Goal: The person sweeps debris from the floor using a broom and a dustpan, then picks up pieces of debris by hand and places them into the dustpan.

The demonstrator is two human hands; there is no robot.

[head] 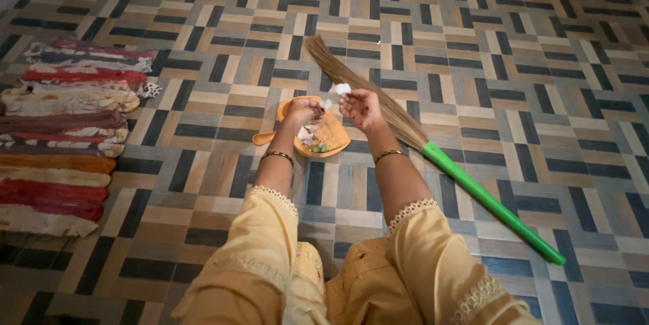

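Observation:
An orange dustpan (331, 137) lies on the patterned floor in front of me, holding scraps of white paper and a bit of green litter. My left hand (302, 111) hovers over the pan, fingers pinched on a small white scrap. My right hand (360, 107) is raised beside it, pinching a white paper scrap (340, 89) above the pan. A grass broom with a green handle (488, 201) lies on the floor just right of my right hand, bristles (345, 75) pointing away from me.
A striped rag rug (64, 132) in red, brown and cream lies on the left. The floor (514, 68) is tiled in a grey, tan and black block pattern. My knees in yellow cloth fill the bottom centre.

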